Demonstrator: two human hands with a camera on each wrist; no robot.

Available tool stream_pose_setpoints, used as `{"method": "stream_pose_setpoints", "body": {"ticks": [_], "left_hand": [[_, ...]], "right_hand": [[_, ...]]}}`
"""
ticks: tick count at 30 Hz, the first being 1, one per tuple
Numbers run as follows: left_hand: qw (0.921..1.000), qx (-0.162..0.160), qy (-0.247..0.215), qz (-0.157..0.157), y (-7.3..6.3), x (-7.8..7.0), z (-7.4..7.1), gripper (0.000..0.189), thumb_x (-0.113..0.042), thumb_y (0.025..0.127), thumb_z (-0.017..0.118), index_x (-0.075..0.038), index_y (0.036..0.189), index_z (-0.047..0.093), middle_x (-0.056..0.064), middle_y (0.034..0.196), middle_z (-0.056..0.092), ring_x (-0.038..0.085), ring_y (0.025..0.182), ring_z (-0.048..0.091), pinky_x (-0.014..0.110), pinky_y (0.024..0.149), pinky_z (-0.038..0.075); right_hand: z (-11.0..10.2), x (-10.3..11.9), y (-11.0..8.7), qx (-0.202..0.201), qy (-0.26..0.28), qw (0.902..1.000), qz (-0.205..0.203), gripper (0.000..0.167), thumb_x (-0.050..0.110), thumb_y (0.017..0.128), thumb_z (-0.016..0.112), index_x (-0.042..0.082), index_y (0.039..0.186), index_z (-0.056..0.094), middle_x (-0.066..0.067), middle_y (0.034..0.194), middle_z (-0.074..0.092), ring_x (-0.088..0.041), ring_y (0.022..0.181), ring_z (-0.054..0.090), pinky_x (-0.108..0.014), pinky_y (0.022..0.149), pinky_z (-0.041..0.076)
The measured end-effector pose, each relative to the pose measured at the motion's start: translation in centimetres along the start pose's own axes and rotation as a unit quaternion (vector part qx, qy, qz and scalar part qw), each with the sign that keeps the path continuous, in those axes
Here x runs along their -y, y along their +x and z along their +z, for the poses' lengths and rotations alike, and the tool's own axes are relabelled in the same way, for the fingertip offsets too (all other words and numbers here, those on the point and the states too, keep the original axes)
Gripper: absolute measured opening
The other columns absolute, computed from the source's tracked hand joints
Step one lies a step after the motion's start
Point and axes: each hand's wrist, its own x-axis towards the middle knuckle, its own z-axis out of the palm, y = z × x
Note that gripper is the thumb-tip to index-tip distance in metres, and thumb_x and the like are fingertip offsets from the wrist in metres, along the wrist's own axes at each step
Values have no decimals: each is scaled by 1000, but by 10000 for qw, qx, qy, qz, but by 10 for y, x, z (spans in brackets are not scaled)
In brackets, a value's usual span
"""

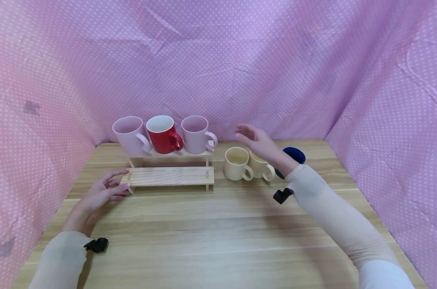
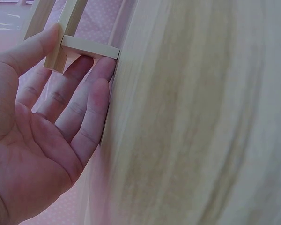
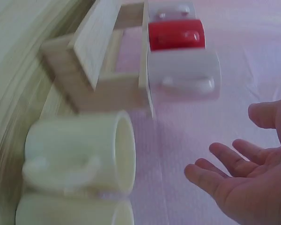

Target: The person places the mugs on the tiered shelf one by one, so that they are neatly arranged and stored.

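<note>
A two-tier wooden rack (image 1: 169, 176) stands toward the back left of the table. My left hand (image 1: 102, 190) grips its lower left end, with the thumb on the board edge and fingers around the leg (image 2: 91, 47). The upper tier carries a pink mug (image 1: 131, 138), a red mug (image 1: 162, 137) with a white inside, and another pink mug (image 1: 194, 138). Right of the rack my right hand (image 1: 258, 141) hovers with nothing in it, fingers relaxed and apart. Below it stand two cream mugs (image 3: 75, 152) side by side, the farther one partly hidden by the hand.
A dark blue mug (image 1: 295, 154) stands at the right, partly behind the right forearm. Pink dotted cloth (image 1: 218, 72) hangs along the back and sides of the wooden table (image 1: 189, 237). Both sleeves carry a small black wrist mount.
</note>
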Motion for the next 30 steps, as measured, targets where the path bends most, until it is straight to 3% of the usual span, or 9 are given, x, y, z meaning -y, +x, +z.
{"method": "stream_pose_setpoints", "body": {"ticks": [10, 14, 19, 27, 30], "left_hand": [[10000, -9, 2, -2, -2, -2, 0, 60, -17, 102, 65, -8, 153, 35, 16, 112, 64, 19, 96, 72, 36, 80, 62], [10000, -16, -14, 12, -3, -2, 0, 60, -16, 102, 65, -8, 153, 35, 16, 112, 64, 19, 96, 72, 36, 80, 62], [10000, -40, 63, -35, -3, -3, 0, 62, -20, 101, 66, -9, 154, 34, 17, 115, 65, 18, 96, 72, 35, 82, 61], [9999, -70, 91, -24, -2, 0, 1, 62, -21, 101, 66, -10, 154, 35, 14, 113, 66, 18, 97, 72, 34, 82, 61], [10000, -88, -5, -4, -1, 1, 3, 60, -20, 101, 67, -11, 152, 38, 13, 111, 66, 19, 97, 72, 34, 82, 61]], "right_hand": [[-58, -45, -40, -1056, -486, 9928, -285, 65, 29, 103, 62, 0, 154, 35, -21, 155, 40, -37, 143, 37, -53, 119, 28], [-74, -65, -60, -1230, -718, 9896, -203, 70, 30, 104, 61, 0, 157, 28, -21, 161, 29, -38, 149, 25, -57, 121, 20], [-90, -96, -82, -1386, -550, 9888, 43, 71, 28, 105, 59, 0, 159, 22, -24, 163, 21, -42, 151, 14, -63, 120, 14], [-100, -136, -110, -1447, -283, 9865, 719, 77, 38, 105, 57, 2, 161, 16, -24, 164, 17, -46, 149, 16, -65, 116, 22], [-97, -146, -118, -1422, 21, 9854, 936, 77, 38, 106, 55, 3, 161, 15, -24, 165, 16, -46, 148, 20, -48, 115, 37]]}}
